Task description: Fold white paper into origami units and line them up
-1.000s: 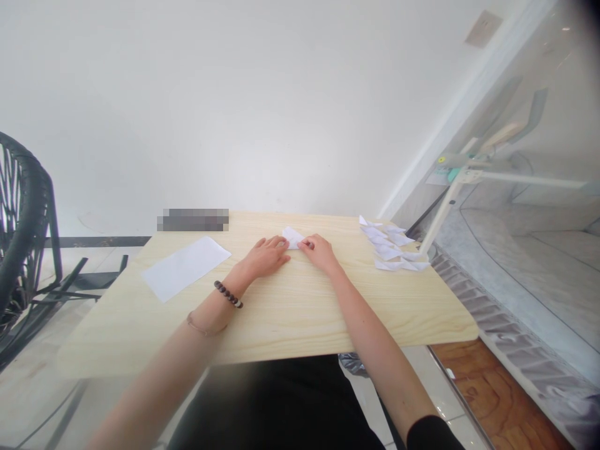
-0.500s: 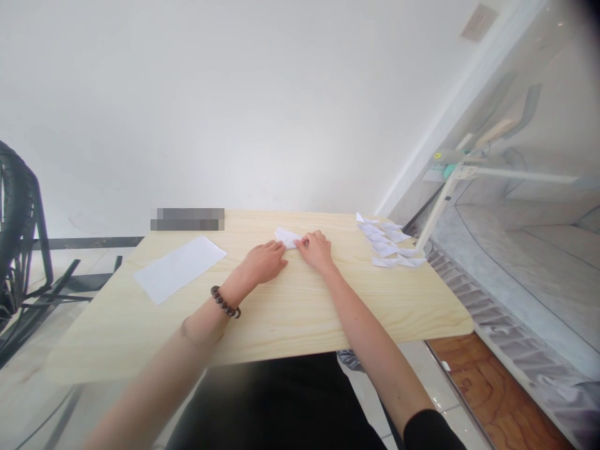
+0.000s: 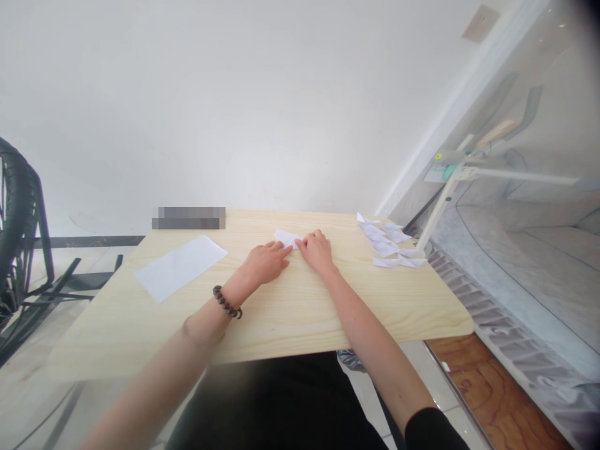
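Observation:
A small piece of folded white paper (image 3: 287,237) lies near the far middle of the table, partly covered by my fingers. My left hand (image 3: 268,261), with a dark bead bracelet (image 3: 227,302) on its wrist, pins the paper's near left side under its fingertips. From the right, my right hand (image 3: 316,251) has its fingers curled and its thumb against the paper, gripping its right part. The two hands are close together, a little apart. A flat white sheet (image 3: 182,269) rests on the left of the table.
Several folded white paper pieces (image 3: 385,242) lie in a group on the right of the wooden table (image 3: 290,325). A blurred-out object (image 3: 188,218) sits at the back left. A white metal frame (image 3: 440,203) stands beyond the right edge, and a black chair (image 3: 21,206) to the left.
My left fingertips have shifted slightly right across the folded paper. My right hand's fingers have settled lower against it. The other things stay put.

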The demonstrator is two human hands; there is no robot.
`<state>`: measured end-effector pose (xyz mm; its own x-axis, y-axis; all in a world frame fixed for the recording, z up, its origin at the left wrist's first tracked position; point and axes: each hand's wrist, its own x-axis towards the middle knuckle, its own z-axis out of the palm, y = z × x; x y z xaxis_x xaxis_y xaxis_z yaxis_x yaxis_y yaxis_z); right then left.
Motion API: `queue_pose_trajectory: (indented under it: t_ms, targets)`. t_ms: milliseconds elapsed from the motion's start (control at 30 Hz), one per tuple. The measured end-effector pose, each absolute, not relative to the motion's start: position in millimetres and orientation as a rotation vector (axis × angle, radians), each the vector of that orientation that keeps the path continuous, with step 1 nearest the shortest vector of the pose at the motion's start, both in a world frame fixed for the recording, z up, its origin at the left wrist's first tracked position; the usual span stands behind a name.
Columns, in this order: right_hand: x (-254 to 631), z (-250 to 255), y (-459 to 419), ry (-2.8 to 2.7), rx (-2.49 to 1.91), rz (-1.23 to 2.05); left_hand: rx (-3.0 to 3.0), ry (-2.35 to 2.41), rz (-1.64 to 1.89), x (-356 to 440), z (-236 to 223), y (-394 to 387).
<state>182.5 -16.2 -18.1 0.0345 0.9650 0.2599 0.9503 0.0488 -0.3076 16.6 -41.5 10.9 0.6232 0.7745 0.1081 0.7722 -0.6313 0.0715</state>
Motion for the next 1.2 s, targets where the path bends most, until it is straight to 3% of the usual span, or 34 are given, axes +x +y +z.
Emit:
queue_pose_trajectory:
  t_ms: [667, 1200]
  targets:
    - [181.0, -18.1, -17.8, -1.927, -1.954, 0.024, 2.921, 1.389, 0.158, 21.9, 8.1, -45.1]
    - [204.5, -18.2, -9.8, -1.781, -1.685, 0.484, 2.912, 1.393, 0.087, 21.6, 13.6, -46.0]
